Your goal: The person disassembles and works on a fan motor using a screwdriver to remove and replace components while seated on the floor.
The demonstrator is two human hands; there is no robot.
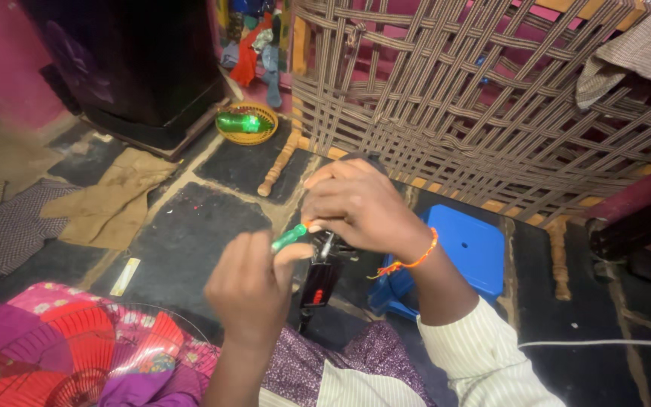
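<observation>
Dim, warm indoor light, soft shadows, slight blur, wide-angle edge distortion.

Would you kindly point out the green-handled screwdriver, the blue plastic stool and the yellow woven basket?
green-handled screwdriver (289,237), head view, handle middle.
blue plastic stool (467,249), head view, seat top.
yellow woven basket (224,136), head view, front rim.

Stool (476,249) rt of hands, cot (491,98) behind, basket (246,136) far-left.

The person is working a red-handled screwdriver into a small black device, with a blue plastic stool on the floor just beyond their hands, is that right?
Not quite: the screwdriver handle is green, not red, as the head view shows. The rest holds: the left hand grips it, the right hand steadies the small black device, and the blue plastic stool stands on the floor just beyond.
</observation>
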